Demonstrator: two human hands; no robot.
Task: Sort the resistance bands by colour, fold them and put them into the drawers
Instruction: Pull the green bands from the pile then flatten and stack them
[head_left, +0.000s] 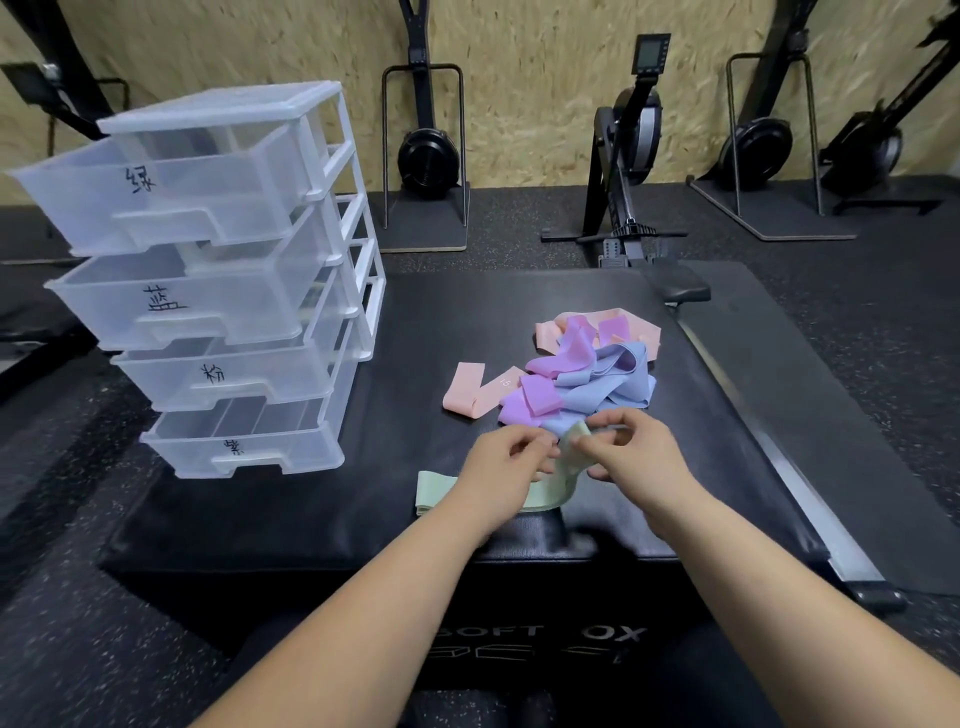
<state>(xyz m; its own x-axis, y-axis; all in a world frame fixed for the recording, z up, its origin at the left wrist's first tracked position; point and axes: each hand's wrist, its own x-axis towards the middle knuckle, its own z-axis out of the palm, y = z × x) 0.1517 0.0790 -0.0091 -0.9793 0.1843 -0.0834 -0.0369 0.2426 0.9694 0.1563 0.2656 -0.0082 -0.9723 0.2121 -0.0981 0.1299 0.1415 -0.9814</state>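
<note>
Lying in the lower centre of the frame on a black padded vinyl box (363, 509), a pale green flat woven elastic band (550, 493) is being pinched at its raised end by both hands. The left hand (511, 452) and the right hand (631, 447) are being held close together, with thumbs and curled fingertips pressing the fabric between them. The band's other end is being left flat on the box, partly hidden beneath the left forearm.

Risks are being judged as follows. The pinch is being made just beside a loose heap of purple, blue and pink bands (597, 374), so a blue loop could be caught and dragged along. The springy elastic could be slipping out of any fold once released, and the trailing end could be snagged by the forearm.

In the upper left, a white-framed stack of four translucent plastic drawers (223, 280), each marked by hand in black, is standing with all drawers pulled forward. The fabrics are appearing matt and soft, the vinyl faintly glossy.
</note>
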